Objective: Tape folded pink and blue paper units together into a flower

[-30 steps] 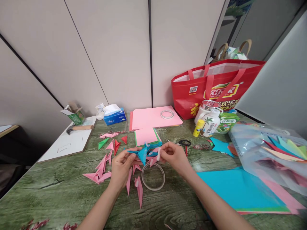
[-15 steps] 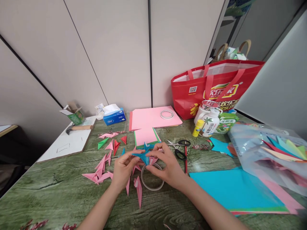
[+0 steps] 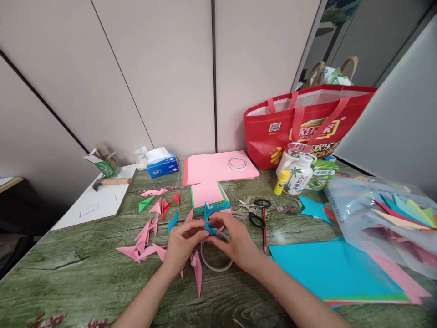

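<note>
View: head camera, looking forward and down on a green wood-grained table (image 3: pixel 78 278).
Blue folded paper (image 3: pixel 210 229): up between the two hands, near the middle of the scene; one pointed part rises on the far side, above the fingers; the rest partly hidden by them.
Left hand (image 3: pixel 180 240): on the left of the blue folded paper, thumb and fingers pinching its edge.
Right hand (image 3: pixel 238 240): on the right of it, thumb and fingers curled round that side, gripping; exact contact partly hidden.
Tape ring (image 3: pixel 217 269): lies flat below and nearer than the blue folded paper, its far edge overlapped by the right hand.
Pink folded piece (image 3: pixel 197 274): on the table just left of the tape ring, near side of the hands.
Small blue piece (image 3: pixel 172 222): on the table, just beyond the left hand.
Pink cluster (image 3: pixel 140 251): several folded pieces touching one another, left of the left hand.
Paper squares (image 3: pixel 206 195): stacked on the far side of the hands, pink on top.
Scissors (image 3: pixel 256 220): far right of the right hand, blades parted, handle by a red pencil (image 3: pixel 264 237).
Blue sheets (image 3: pixel 334 269): flat at right, beside the right forearm.
</note>
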Available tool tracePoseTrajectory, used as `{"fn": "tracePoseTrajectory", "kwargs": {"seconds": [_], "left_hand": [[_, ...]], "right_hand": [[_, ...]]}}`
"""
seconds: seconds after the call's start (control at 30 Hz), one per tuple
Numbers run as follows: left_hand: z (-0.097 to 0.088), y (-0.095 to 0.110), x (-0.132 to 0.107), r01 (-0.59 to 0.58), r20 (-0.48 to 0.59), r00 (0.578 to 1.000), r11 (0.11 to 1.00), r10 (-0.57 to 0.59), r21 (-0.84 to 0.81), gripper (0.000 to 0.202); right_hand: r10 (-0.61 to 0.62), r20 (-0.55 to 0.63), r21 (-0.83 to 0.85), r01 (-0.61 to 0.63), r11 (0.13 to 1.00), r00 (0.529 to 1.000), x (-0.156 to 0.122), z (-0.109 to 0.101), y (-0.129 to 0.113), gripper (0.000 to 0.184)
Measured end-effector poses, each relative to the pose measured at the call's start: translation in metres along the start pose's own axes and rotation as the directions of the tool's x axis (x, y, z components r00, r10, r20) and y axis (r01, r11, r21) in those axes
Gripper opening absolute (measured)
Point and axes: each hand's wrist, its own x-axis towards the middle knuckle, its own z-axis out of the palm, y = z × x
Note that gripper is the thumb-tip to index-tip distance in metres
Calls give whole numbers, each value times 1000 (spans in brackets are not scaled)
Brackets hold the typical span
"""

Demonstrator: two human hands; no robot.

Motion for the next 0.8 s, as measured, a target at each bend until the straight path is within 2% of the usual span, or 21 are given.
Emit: {"fn": "tracePoseTrajectory", "kwargs": {"seconds": [0.1, 0.2, 0.27, 0.3, 0.37, 0.47, 0.6, 0.73, 0.8], "left_hand": [[1, -2, 0, -7, -30, 1000, 1000, 8, 12, 18], [-2, -3, 3, 8, -57, 998, 999, -10, -46, 17], [-6, -2, 6, 7, -106, 994, 995, -17, -100, 19], [-9, -1, 8, 6, -131, 991, 992, -23, -127, 20], [-14, 0, 12, 5, -172, 984, 984, -36, -178, 23], [-18, 0, 15, 17, -182, 981, 975, -59, -223, 24], [-18, -4, 17, 23, -160, 985, 969, -64, -247, 24], [-16, -8, 17, 21, -125, 991, 968, -54, -249, 22], [-16, -7, 16, 18, -110, 993, 970, -46, -242, 21]], "right_hand": [[-29, 16, -33, 30, 999, 999, -1, 2, -1, 24], [-31, 11, -47, 32, 998, 999, 2, -2, -1, 32], [16, -45, -70, -19, 997, 999, 5, -10, 3, 31], [50, -95, -97, -59, 994, 994, 7, -15, 7, 24], [102, -139, -210, -130, 969, 985, 9, -26, 15, 20], [124, -17, -368, -122, 922, 992, 10, -34, 24, 30], [125, 163, -506, -26, 862, 979, 6, -27, 22, 31], [184, 210, -587, -27, 809, 960, 5, -21, 16, 17], [169, 209, -566, -21, 824, 963, 5, -21, 17, 12]]}}
